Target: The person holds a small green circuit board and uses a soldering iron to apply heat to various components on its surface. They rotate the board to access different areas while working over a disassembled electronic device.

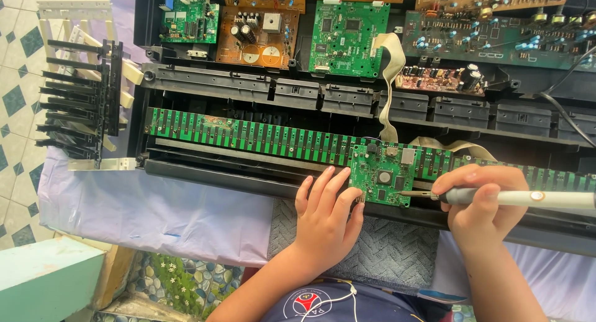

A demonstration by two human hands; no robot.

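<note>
Resting flat at lower centre of the frame, left hand (327,213), fingers spread and lying palm-down, fingertips (346,178) pressing on the near-left edge of the small green circuit board (380,175). Gripping a white soldering iron (528,200) at centre right, right hand (479,201), fingers curled tight around the grey grip, thumb on top. Lying nearly level across the frame, the iron's long axis, handle running off the right edge, thin metal tip (411,193) pointing left and touching or just about touching the near-right part of the small board; too fine to tell which.

Sitting just above and between the two hands, that small board, roughly square, slightly tilted, overlapping the long green strip board (248,136) running from middle left down toward the right edge. Lying closer to the board's left edge, the left hand; reaching it only through the tip, the right hand, standing just to the board's right.

Filling the upper half of the frame, an opened black keyboard casing (205,80) with several green and brown circuit boards (352,36) mounted along the top. Looping down from the top boards to the strip, a pale ribbon cable (391,86). Standing at upper left, a rack of detached black and white keys (81,98). Spreading under the casing, a pale lilac cloth (155,210).
</note>
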